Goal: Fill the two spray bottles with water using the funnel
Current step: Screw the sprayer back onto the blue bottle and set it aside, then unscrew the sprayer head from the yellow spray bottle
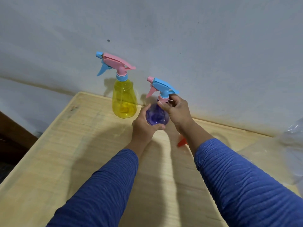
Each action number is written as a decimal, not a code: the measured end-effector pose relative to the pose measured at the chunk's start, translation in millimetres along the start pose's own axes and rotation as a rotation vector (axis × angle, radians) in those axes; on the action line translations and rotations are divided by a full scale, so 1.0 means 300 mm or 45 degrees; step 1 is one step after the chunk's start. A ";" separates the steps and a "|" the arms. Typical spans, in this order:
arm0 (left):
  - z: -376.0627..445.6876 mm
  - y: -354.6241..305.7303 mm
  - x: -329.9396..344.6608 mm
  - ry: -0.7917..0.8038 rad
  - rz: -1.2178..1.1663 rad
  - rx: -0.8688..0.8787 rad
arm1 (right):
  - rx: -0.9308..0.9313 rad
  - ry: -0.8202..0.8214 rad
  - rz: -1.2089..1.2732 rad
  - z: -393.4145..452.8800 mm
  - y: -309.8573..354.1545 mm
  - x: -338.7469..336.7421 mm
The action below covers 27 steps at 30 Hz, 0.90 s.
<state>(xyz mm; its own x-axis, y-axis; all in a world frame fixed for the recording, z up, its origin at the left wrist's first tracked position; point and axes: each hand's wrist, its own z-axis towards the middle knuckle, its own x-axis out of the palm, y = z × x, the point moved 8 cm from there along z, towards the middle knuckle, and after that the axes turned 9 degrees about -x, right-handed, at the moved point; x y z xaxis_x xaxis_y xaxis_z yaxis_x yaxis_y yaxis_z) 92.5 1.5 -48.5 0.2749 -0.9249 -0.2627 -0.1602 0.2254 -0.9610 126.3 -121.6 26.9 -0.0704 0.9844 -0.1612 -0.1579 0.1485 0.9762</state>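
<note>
The purple bottle (157, 117) stands upright on the wooden table (82, 145), near the wall, and both hands are on it. The left hand (144, 126) wraps the round body from the left side and below, its fingers curled around the lower belly to steady it. The right hand (177, 110) comes in from the right and sits higher, thumb and fingers pinching the pink collar (163, 99) at the neck, just under the blue spray head (165, 87). The bottle's long axis runs straight up from the table, so the collar lies directly above the left hand's grip and right between the right hand's fingertips; the likely step is unscrewing the spray head, and the twist has to turn around that upright axis while the lower hand keeps the body from spinning. The yellow bottle (124, 99) stands capped just to the left, apart from both hands, nearer the left one. A small red piece (182, 142), probably the funnel, shows on the table just beside the right forearm, mostly hidden by it. A clear plastic container (293, 145) sits blurred at the right edge; I cannot tell what it holds.
</note>
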 end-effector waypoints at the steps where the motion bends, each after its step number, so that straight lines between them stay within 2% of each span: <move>1: 0.001 -0.001 0.003 -0.009 0.003 0.017 | -0.012 0.005 -0.025 0.003 0.000 -0.002; 6: 0.005 0.006 0.009 -0.011 0.009 0.027 | -0.049 0.011 -0.065 0.004 -0.003 -0.001; 9: -0.002 -0.017 0.009 0.028 0.078 0.049 | -0.073 0.054 -0.214 0.002 -0.007 -0.005; 12: -0.022 -0.046 -0.009 0.083 0.147 0.022 | 0.035 0.074 -0.364 -0.022 -0.034 -0.015; 15: -0.031 -0.060 -0.054 0.072 0.280 0.004 | 0.185 0.038 -0.668 -0.051 -0.034 -0.037; 17: -0.029 -0.069 -0.084 0.096 0.455 -0.042 | 0.265 0.093 -0.903 -0.072 -0.007 -0.033; 22: -0.040 -0.065 -0.151 0.432 1.137 -0.192 | 0.500 0.421 -1.240 -0.129 0.060 0.020; 24: -0.047 -0.081 -0.199 0.506 1.272 -0.221 | 0.541 0.462 -1.311 -0.144 0.104 0.041; 27: -0.043 -0.136 -0.294 0.508 1.461 -0.205 | 0.549 0.463 -1.396 -0.160 0.172 0.097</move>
<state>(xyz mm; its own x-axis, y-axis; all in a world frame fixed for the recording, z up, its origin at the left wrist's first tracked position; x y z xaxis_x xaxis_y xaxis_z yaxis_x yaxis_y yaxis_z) 62.5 70.0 15.0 -0.4081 -0.2502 -0.8780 -0.2412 0.9571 -0.1607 69.0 -89.7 65.6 -0.3863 0.2466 -0.8888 0.0271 0.9662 0.2563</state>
